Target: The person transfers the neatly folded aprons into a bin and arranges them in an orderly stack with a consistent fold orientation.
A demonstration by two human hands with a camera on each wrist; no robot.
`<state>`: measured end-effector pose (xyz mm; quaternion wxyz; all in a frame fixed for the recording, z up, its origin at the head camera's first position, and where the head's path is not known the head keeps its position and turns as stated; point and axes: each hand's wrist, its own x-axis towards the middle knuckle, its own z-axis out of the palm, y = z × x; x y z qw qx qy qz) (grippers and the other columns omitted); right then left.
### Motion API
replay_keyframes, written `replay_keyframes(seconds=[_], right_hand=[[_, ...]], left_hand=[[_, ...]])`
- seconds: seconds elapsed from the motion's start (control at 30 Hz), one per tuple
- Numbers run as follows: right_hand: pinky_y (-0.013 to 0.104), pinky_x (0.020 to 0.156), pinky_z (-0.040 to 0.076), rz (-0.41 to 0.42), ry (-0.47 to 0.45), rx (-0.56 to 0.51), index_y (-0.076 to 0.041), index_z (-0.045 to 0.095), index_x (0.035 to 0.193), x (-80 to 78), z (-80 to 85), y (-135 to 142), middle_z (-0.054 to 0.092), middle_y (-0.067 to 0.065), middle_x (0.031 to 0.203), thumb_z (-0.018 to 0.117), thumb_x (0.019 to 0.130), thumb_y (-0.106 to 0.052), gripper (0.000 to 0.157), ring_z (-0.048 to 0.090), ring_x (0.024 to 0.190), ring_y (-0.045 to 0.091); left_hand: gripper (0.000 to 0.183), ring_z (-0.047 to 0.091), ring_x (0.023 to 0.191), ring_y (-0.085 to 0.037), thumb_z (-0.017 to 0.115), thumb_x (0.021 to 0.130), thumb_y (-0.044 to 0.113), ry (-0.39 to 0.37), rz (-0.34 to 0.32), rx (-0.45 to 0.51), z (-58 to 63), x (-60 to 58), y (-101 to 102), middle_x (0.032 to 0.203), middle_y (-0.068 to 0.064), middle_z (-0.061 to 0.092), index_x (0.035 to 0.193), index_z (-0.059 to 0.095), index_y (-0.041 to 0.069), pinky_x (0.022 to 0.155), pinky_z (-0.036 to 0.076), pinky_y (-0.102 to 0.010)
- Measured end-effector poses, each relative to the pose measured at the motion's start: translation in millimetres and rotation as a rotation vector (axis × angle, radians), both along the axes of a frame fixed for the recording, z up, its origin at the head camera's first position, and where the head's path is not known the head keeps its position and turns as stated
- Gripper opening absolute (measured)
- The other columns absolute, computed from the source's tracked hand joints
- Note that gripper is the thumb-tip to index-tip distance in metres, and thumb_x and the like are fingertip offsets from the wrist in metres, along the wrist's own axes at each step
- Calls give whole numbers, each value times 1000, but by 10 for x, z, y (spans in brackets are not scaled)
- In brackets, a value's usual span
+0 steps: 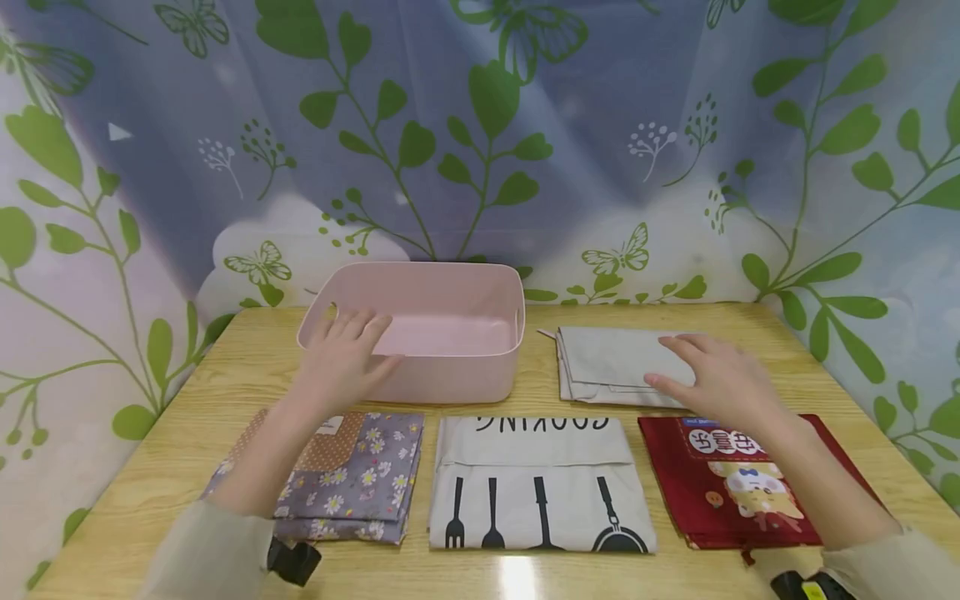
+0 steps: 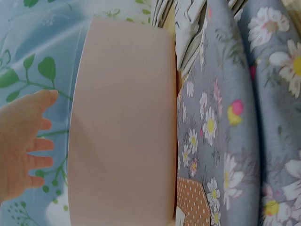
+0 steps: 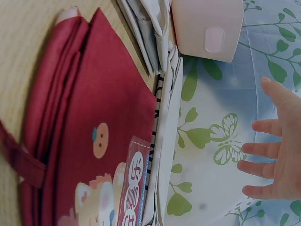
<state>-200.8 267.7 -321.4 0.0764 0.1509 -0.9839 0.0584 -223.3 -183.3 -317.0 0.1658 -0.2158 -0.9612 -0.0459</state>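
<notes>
My left hand (image 1: 341, 367) reaches over the front left of a pink plastic basket (image 1: 442, 379), fingers spread and holding nothing. My right hand (image 1: 720, 379) hovers over a folded off-white cloth (image 1: 615, 354), its fingers loosely extended. Below my left forearm lies a folded grey-purple daisy-print cloth (image 1: 375, 475) with a brown dotted patch. A folded white cloth (image 1: 532, 483) printed with COOKING and black utensils lies in the middle. Under my right forearm is a folded dark red cloth (image 1: 675, 467) with a cartoon bear.
Everything lies on a light wooden table (image 1: 240, 358). A curtain (image 1: 450, 150) printed with green leaves and butterflies hangs behind it. A dark wrist strap device (image 1: 292, 562) sits at the left sleeve, and another (image 1: 810, 586) at the right.
</notes>
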Motion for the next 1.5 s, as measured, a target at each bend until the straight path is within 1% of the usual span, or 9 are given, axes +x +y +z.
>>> replay_keyframes(seconds=[0.23, 0.4, 0.63, 0.83, 0.93, 1.1, 1.23, 1.33, 1.5], right_hand=[[61, 77, 44, 12, 3, -4, -3, 47, 134, 80, -48, 6, 46, 25, 130, 52, 87, -58, 72, 43, 115, 47], [61, 80, 43, 24, 17, -18, -4, 48, 132, 128, -86, -1, 49, 25, 127, 57, 84, -57, 73, 46, 113, 46], [62, 83, 40, 36, 48, 5, 2, 52, 126, 169, -158, -33, 55, 24, 119, 63, 79, -58, 77, 48, 109, 44], [61, 82, 40, 48, 51, 59, 1, 54, 123, 227, -215, -35, 57, 22, 117, 61, 78, -61, 77, 49, 107, 42], [61, 81, 39, 58, 59, 73, 1, 54, 123, 253, -258, -31, 57, 22, 116, 62, 78, -61, 77, 49, 107, 42], [62, 79, 38, 70, 66, 91, 0, 54, 123, 283, -364, -35, 58, 21, 111, 66, 75, -57, 75, 51, 103, 41], [62, 83, 38, 73, 51, 84, -1, 55, 122, 311, -432, -52, 57, 21, 110, 69, 74, -56, 74, 51, 103, 42], [61, 84, 38, 77, 48, 81, -1, 56, 120, 330, -471, -63, 57, 21, 109, 69, 73, -56, 74, 51, 103, 42], [60, 81, 38, 80, 38, 72, -2, 59, 114, 348, -519, -66, 58, 18, 106, 69, 72, -57, 70, 52, 101, 40]], left_hand=[[44, 50, 112, -36, 63, 86, 32, 140, -107, 34, -12, 104, 99, 120, -18, 56, 118, 59, 2, 99, 34, -52], [41, 56, 103, -33, 68, 82, 33, 201, -142, 29, -38, 170, 160, 109, -14, 62, 109, 63, 2, 89, 43, -50], [47, 59, 99, -32, 66, 82, 41, 123, -107, -13, -109, 253, 208, 105, -13, 64, 110, 63, 3, 86, 46, -48], [53, 60, 94, -31, 68, 78, 48, 162, -133, -54, -230, 293, 223, 101, -12, 65, 106, 64, 2, 79, 48, -45], [55, 60, 91, -30, 68, 77, 51, 157, -134, -90, -282, 311, 230, 97, -11, 65, 103, 65, 2, 78, 49, -44], [58, 59, 93, -29, 64, 79, 55, 89, -113, -138, -343, 349, 252, 98, -11, 64, 104, 64, 3, 81, 48, -43], [57, 59, 89, -28, 63, 78, 57, 60, -110, -166, -385, 377, 276, 93, -8, 64, 101, 65, 5, 77, 47, -42], [55, 59, 89, -28, 61, 80, 56, 11, -104, -188, -401, 401, 297, 93, -8, 64, 102, 65, 6, 77, 46, -43], [55, 60, 92, -28, 60, 81, 56, -61, -119, -182, -429, 430, 326, 97, -8, 65, 104, 65, 7, 80, 47, -44]])
